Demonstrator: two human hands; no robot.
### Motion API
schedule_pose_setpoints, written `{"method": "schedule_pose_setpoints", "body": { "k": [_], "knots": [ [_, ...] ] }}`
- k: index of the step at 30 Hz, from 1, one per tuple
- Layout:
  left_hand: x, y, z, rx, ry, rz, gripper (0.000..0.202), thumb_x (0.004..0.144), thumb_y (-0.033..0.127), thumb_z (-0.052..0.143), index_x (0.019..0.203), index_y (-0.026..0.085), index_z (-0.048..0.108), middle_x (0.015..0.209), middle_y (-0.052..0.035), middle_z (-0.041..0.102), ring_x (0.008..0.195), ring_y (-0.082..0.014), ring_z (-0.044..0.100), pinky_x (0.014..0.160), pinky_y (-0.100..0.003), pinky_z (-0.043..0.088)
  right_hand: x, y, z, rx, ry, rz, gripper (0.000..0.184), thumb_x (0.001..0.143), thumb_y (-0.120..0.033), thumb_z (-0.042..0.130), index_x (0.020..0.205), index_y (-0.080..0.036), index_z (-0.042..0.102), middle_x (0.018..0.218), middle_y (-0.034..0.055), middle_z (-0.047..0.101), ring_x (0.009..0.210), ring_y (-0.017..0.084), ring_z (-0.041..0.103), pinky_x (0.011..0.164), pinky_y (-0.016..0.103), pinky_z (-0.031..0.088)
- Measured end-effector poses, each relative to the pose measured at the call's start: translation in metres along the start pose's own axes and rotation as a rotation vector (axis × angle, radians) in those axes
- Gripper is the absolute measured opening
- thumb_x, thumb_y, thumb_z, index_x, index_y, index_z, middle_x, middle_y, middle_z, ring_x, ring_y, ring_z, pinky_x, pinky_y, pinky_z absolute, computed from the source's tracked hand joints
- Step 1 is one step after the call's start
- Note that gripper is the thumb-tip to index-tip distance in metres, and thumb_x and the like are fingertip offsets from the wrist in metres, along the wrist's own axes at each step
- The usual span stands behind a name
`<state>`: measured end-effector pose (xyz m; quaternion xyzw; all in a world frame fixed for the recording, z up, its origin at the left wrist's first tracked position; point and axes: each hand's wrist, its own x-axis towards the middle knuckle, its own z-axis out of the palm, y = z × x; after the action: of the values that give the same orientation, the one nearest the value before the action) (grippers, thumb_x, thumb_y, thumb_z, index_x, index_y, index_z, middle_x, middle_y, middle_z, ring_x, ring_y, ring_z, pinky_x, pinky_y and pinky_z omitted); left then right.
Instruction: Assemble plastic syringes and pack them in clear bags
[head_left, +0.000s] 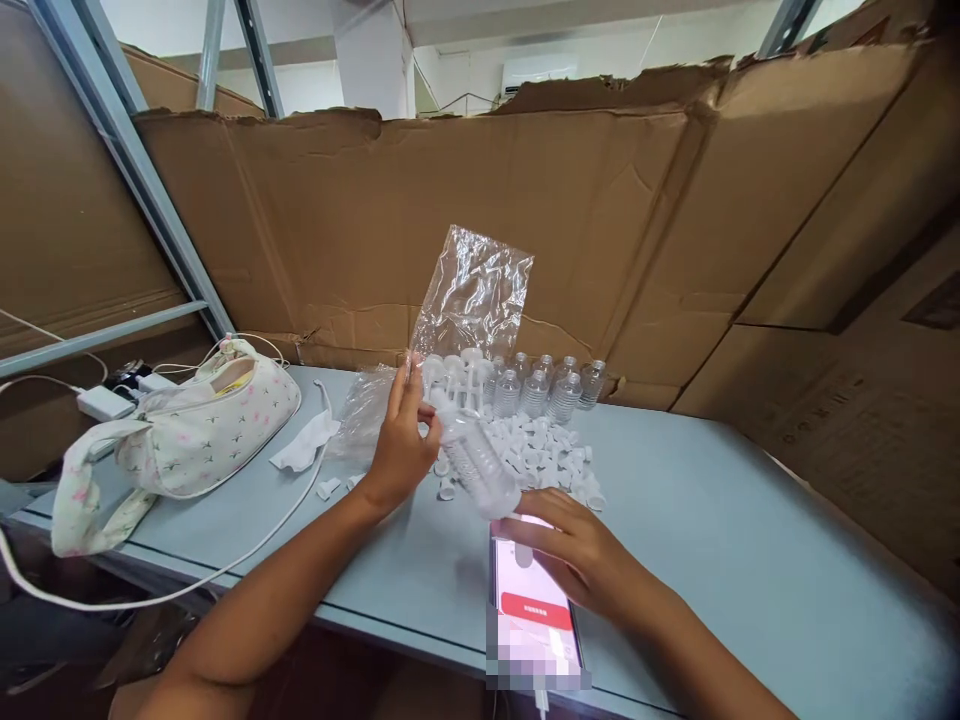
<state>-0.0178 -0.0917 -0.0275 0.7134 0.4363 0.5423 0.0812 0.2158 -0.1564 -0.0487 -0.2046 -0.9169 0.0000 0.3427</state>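
Observation:
My left hand (401, 440) pinches the top end of a small clear plastic bottle (480, 465), which lies tilted between both hands. Under the bottle's lower end, my right hand (581, 555) closes its fingers on the base, above a lit phone (529, 600) lying on the table. Behind the hands lies a heap of small white caps (544, 450). A row of several clear bottles (547, 385) stands behind the heap, some with white tops. A crinkled clear plastic bag (472, 295) stands up behind them.
A floral cloth bag (199, 425) sits at the left on the grey table (750, 560), with a white tissue (304, 445), a white cable (247, 550) and a charger (105, 403). Cardboard walls (600, 220) enclose the back and right.

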Motion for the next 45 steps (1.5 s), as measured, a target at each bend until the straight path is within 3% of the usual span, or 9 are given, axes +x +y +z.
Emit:
{"method": "schedule_pose_setpoints", "body": {
  "k": [6, 12, 18, 23, 26, 30, 35, 41, 45],
  "knots": [
    [-0.001, -0.004, 0.001, 0.057, 0.022, 0.111, 0.081, 0.084, 0.005, 0.05, 0.148, 0.038, 0.013, 0.156, -0.0109, 0.01, 0.076, -0.0085, 0.061, 0.078, -0.03, 0.055, -0.004, 0.002, 0.009, -0.027, -0.052, 0.134, 0.037, 0.092, -0.011, 0.041, 0.123, -0.025, 0.055, 0.112, 0.0097, 0.067, 0.1, 0.019, 0.063, 0.08, 0.031, 0.053],
    [-0.013, 0.006, 0.009, 0.073, -0.128, 0.174, 0.078, 0.085, 0.004, 0.047, 0.144, 0.047, 0.018, 0.158, -0.005, 0.002, 0.076, -0.0114, 0.06, 0.07, -0.032, 0.052, -0.006, 0.005, 0.013, -0.066, 0.035, 0.16, 0.039, 0.093, -0.013, 0.042, 0.128, -0.028, 0.052, 0.11, 0.0083, 0.069, 0.1, 0.02, 0.065, 0.081, 0.035, 0.055],
    [-0.024, 0.016, 0.016, -0.083, -0.27, 0.044, 0.076, 0.081, 0.003, 0.047, 0.143, 0.043, 0.029, 0.158, -0.0009, -0.004, 0.087, -0.0205, 0.059, 0.059, -0.026, 0.043, -0.003, 0.004, 0.014, -0.141, 0.069, 0.113, 0.05, 0.092, -0.013, 0.044, 0.139, -0.03, 0.04, 0.105, 0.0083, 0.07, 0.093, 0.021, 0.067, 0.073, 0.034, 0.055],
    [-0.03, 0.023, 0.016, 0.001, -0.345, 0.1, 0.079, 0.076, -0.004, 0.045, 0.141, 0.041, 0.035, 0.157, -0.001, -0.013, 0.085, -0.0196, 0.058, 0.061, -0.028, 0.044, 0.003, -0.002, 0.017, -0.28, 0.089, 0.043, 0.051, 0.092, -0.011, 0.045, 0.14, -0.027, 0.04, 0.101, 0.0105, 0.071, 0.085, 0.021, 0.067, 0.064, 0.033, 0.053],
    [-0.036, 0.028, 0.019, 0.133, -0.372, 0.17, 0.077, 0.077, -0.005, 0.04, 0.141, 0.038, 0.036, 0.158, -0.0041, -0.006, 0.084, -0.0193, 0.056, 0.063, -0.03, 0.044, 0.003, -0.002, 0.019, -0.355, 0.098, 0.034, 0.049, 0.092, -0.009, 0.044, 0.138, -0.024, 0.042, 0.1, 0.0107, 0.072, 0.077, 0.02, 0.067, 0.059, 0.032, 0.051],
    [-0.041, 0.036, 0.026, 0.28, -0.397, 0.303, 0.07, 0.083, -0.004, 0.032, 0.144, 0.032, 0.033, 0.154, -0.011, 0.024, 0.075, -0.0171, 0.053, 0.062, -0.031, 0.043, 0.004, -0.001, 0.02, -0.421, 0.143, 0.037, 0.041, 0.09, -0.007, 0.044, 0.129, -0.022, 0.051, 0.101, 0.0123, 0.072, 0.073, 0.02, 0.067, 0.056, 0.032, 0.051],
    [-0.045, 0.045, 0.028, 0.199, -0.455, 0.366, 0.058, 0.088, 0.002, 0.03, 0.14, 0.028, 0.041, 0.144, -0.0122, 0.044, 0.068, -0.0145, 0.052, 0.064, -0.031, 0.043, 0.006, -0.001, 0.017, -0.333, 0.171, 0.112, 0.038, 0.091, -0.01, 0.042, 0.125, -0.022, 0.052, 0.095, 0.0116, 0.072, 0.075, 0.023, 0.069, 0.054, 0.033, 0.055],
    [-0.048, 0.048, 0.025, 0.172, -0.614, 0.588, 0.059, 0.09, 0.004, 0.035, 0.124, 0.049, 0.054, 0.141, -0.0001, 0.048, 0.075, -0.0157, 0.054, 0.07, -0.033, 0.044, -0.009, 0.013, 0.028, -0.151, 0.165, 0.303, 0.046, 0.093, -0.019, 0.044, 0.137, -0.03, 0.042, 0.126, 0.0071, 0.063, 0.117, 0.024, 0.059, 0.09, 0.041, 0.056],
    [-0.052, 0.046, 0.026, 0.092, -0.71, 0.489, 0.051, 0.089, 0.011, 0.045, 0.12, 0.048, 0.057, 0.138, -0.0013, 0.052, 0.081, -0.0179, 0.054, 0.078, -0.039, 0.045, -0.015, 0.02, 0.033, -0.07, 0.192, 0.369, 0.05, 0.091, -0.018, 0.045, 0.138, -0.032, 0.042, 0.129, 0.0056, 0.061, 0.121, 0.024, 0.056, 0.097, 0.044, 0.051]
  ]
}}
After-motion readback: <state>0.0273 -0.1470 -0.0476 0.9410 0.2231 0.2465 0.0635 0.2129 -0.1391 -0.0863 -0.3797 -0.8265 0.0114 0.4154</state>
